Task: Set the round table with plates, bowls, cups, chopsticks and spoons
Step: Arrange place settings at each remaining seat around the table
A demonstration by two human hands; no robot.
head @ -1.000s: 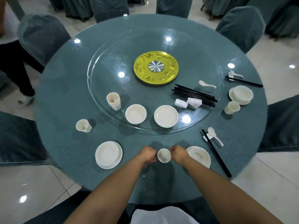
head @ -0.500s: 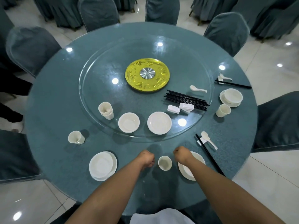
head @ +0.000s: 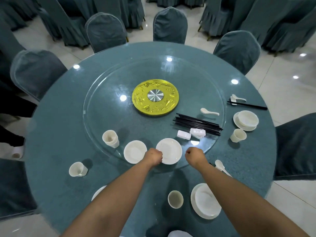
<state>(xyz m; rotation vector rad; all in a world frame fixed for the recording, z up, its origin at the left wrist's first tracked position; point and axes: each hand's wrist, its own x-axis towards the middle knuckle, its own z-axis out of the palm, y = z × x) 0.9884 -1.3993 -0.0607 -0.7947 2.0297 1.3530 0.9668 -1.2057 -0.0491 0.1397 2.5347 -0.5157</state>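
Both of my hands are curled into fists over the near rim of the glass turntable (head: 95, 127). My left hand (head: 154, 157) sits at the left edge of the white plate stack (head: 171, 150), with the bowl stack (head: 134, 151) just to its left. My right hand (head: 194, 154) hovers right of the plates and holds nothing. Close to me stand a cup (head: 175, 199) and a bowl on a plate (head: 206, 201). My right forearm partly hides a spoon (head: 220, 165). Stacked cups (head: 110, 138), black chopsticks (head: 198, 124), white rests (head: 183, 134) and a spoon (head: 209, 111) lie on the turntable.
A yellow hub (head: 155, 97) marks the turntable's centre. At the right edge is a laid place: bowl on plate (head: 246, 120), cup (head: 238, 135), chopsticks (head: 247, 105). A lone cup (head: 77, 169) and a plate (head: 98, 191) lie at the left. Covered chairs (head: 170, 25) ring the table.
Both fists left the sides of the near cup and moved forward to the turntable's rim, beside the plate stack. The view tilted up and forward.
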